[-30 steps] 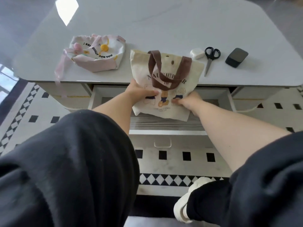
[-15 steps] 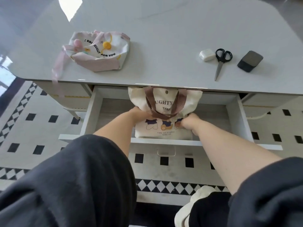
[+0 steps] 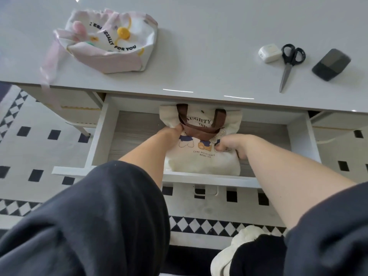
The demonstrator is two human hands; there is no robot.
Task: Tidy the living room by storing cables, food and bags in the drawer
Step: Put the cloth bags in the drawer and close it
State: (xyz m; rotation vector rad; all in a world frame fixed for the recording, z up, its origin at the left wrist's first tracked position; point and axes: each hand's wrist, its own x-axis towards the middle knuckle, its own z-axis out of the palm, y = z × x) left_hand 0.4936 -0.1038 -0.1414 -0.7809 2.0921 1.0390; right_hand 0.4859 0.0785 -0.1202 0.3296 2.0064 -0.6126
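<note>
1. Tote bag (image 3: 203, 162) lies flat in the open drawer (image 3: 103, 132), mid-width — long axis front to back, brown handles (image 3: 199, 132) toward the rear
2. Left hand (image 3: 172, 136) grips its left edge by the handles; right hand (image 3: 231, 143), fingers curled, pinches its right side
3. Pink bag (image 3: 111, 46) on the table (image 3: 199, 56), up-left — nearer the left hand

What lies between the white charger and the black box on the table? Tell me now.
The scissors lie between the white charger and the black box, handles close beside the charger, seen in the head view.
</note>
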